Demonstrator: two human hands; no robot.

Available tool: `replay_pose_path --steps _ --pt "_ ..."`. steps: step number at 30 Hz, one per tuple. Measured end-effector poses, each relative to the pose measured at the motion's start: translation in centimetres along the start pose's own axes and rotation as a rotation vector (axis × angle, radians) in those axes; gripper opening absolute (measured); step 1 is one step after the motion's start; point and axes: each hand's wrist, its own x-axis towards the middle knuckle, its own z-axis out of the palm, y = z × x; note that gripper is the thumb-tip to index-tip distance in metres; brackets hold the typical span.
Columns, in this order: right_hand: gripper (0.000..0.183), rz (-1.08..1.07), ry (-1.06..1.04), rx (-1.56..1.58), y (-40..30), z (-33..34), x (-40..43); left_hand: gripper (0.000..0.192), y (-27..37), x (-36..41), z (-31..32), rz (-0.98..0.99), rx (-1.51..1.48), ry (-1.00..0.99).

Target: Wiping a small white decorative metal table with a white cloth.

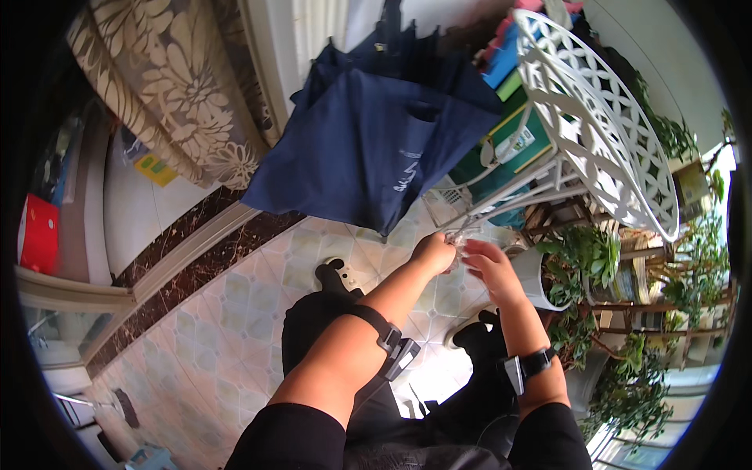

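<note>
My left hand (436,254) is closed around a piece of crumpled clear plastic (456,239), most of it hidden by the fingers. Just to its right is my right hand (492,269), slightly blurred, with bent fingers spread and pointing at the plastic. Whether its fingertips touch it I cannot tell. Beyond both hands, a white lattice-topped metal table (593,123) has its round top tipped on edge. Its thin legs (511,191) run down close to the plastic. A loosely furled navy umbrella (358,147) bearing pale writing hangs ahead of my left hand, tip downward.
Potted plants (581,258) crowd the right side, one in a white pot (537,276). A green box (517,141) stands behind the table legs. Patterned curtains (194,88) hang at upper left above a dark marble sill (176,258). My feet stand on floor tiles (235,335).
</note>
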Motion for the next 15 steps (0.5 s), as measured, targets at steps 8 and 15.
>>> replay_pose_path --steps 8,15 --pt "0.027 -0.743 0.301 -0.398 -2.7 1.5 1.1 0.028 2.4 1.2 -2.9 0.084 0.354 0.275" --pt "0.02 -0.727 0.315 -0.553 -3.6 0.4 1.2 0.035 -0.7 5.3 -1.1 0.128 -0.058 0.376"
